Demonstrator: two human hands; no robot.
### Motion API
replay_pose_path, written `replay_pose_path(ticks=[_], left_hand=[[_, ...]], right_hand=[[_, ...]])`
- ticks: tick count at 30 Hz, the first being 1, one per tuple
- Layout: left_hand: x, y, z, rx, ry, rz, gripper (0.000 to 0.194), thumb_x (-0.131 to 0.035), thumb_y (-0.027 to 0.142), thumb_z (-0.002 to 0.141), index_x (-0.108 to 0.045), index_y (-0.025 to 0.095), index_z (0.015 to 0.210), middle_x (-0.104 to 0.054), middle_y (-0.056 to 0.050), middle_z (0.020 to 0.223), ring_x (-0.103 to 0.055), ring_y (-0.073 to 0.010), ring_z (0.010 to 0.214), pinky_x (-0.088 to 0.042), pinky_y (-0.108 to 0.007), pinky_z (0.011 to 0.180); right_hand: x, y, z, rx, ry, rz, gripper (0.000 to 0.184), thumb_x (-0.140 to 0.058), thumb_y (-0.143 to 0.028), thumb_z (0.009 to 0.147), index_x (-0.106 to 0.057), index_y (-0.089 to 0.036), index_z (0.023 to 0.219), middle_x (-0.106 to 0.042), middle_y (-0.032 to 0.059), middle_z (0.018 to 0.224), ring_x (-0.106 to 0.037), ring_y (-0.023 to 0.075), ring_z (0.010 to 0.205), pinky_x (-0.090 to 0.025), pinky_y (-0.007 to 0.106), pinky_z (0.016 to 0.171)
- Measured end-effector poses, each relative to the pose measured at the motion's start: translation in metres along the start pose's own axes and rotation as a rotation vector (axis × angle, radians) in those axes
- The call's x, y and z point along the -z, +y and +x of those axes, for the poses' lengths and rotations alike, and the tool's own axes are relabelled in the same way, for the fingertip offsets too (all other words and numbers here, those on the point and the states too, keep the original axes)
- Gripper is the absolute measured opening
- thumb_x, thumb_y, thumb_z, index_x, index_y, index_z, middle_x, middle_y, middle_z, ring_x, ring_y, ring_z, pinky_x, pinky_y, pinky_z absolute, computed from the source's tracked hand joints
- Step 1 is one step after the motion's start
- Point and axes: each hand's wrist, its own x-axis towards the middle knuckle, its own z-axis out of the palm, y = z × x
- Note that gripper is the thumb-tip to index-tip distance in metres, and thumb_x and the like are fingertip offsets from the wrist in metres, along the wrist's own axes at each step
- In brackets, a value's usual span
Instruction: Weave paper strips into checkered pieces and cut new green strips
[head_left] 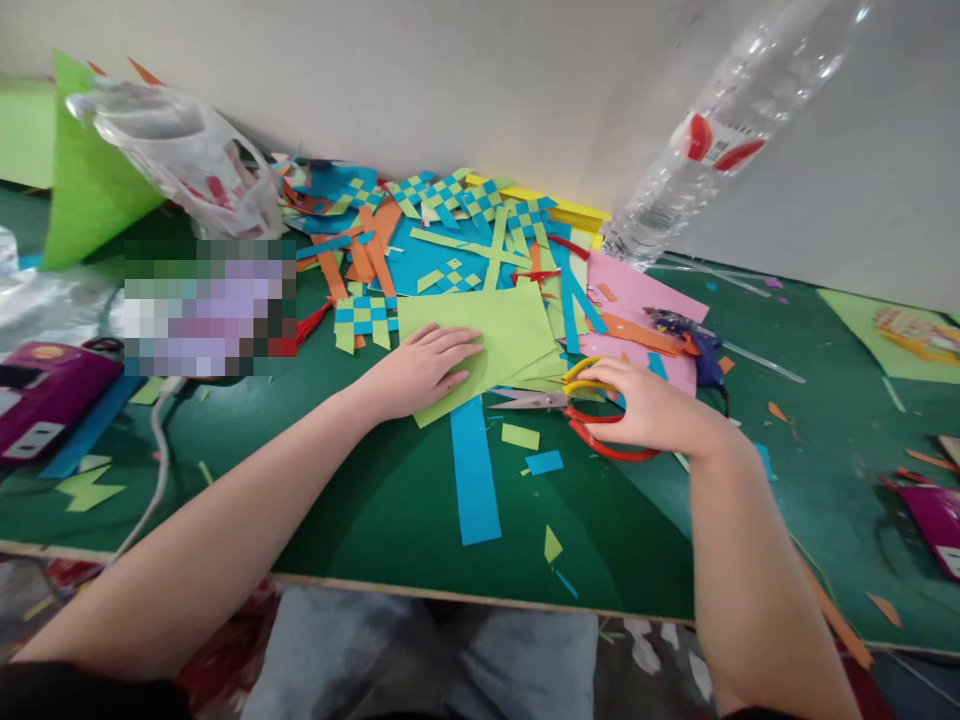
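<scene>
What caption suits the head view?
Left hand resting on green paper, right hand holding red-and-yellow scissors, blue strip nearby.

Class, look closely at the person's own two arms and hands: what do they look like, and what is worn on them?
The left hand and right hand are bare, with no glove, ring or watch to be seen. Both forearms are uncovered. Black fabric shows at the picture's bottom edge: plainly as the left sleeve, and only as a sliver at the right arm.
</scene>
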Motion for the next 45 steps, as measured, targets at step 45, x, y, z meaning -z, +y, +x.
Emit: replay_pose_path(ticks=[45], left_hand=[[0.003,0.004,0.0,-0.09,0.032,-0.076,0.041,-0.035,0.035,0.102,-0.051,0.022,0.137,-0.052,-0.004,0.145,-0.042,-0.018,0.138,-0.018,-0.045,0.122]], right_hand=[[-0.017,-0.019,0.012,0.03,0.055,0.004,0.048,-0.071,-0.039,0.072,-0.063,-0.023,0.117,-0.065,0.0072,0.124,-0.061,0.0283,0.115,-0.049,0.046,0.1]])
